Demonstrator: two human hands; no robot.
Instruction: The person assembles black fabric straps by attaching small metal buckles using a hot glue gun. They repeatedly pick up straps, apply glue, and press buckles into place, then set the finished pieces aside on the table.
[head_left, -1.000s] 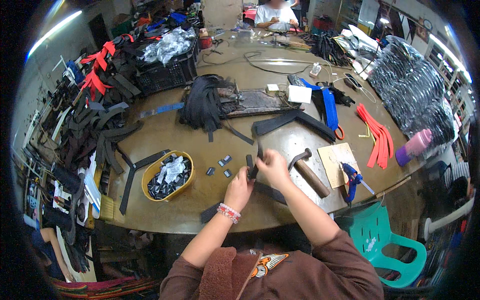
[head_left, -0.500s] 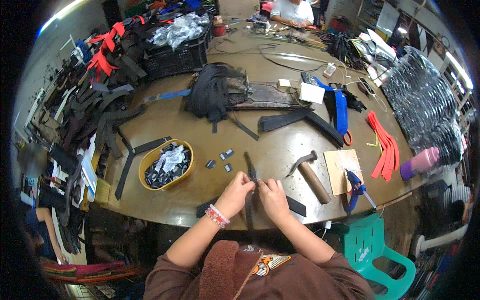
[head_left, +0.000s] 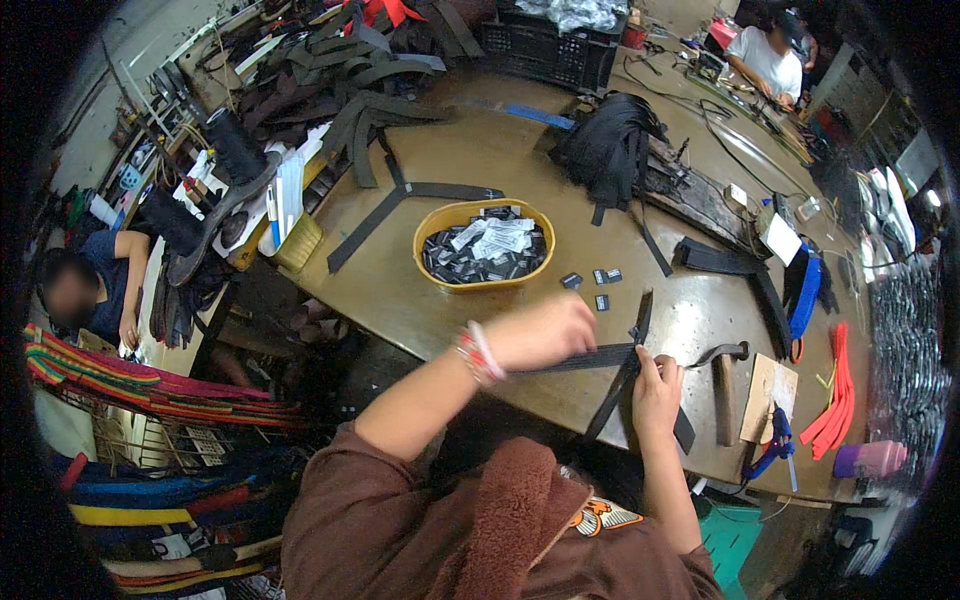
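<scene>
My right hand point(head_left: 657, 395) pinches a black webbing strap point(head_left: 645, 312) at the table's near edge, where it crosses another black strap point(head_left: 590, 357). Smeared by motion, my left hand point(head_left: 553, 328) is off the strap, between it and the yellow oval tub point(head_left: 424, 262); its fingers are too blurred to read. The tub holds many small black labels point(head_left: 485, 262) and some white slips point(head_left: 497, 238). Several loose black labels point(head_left: 601, 302) lie on the table just beyond my left hand. Right of my right hand is a hammer point(head_left: 725, 395), its curved metal head pointing left.
A tan board point(head_left: 768, 392), a blue glue gun point(head_left: 773, 447), red straps point(head_left: 835, 395) and a pink-purple bottle point(head_left: 870, 459) are at the right. Farther back lie a black strap bundle point(head_left: 612, 145) and a black crate point(head_left: 550, 55). Other people sit at the far right and far left.
My left hand has let go of the strap and swung left toward the tub. My right hand stays on the strap. The head view has turned left.
</scene>
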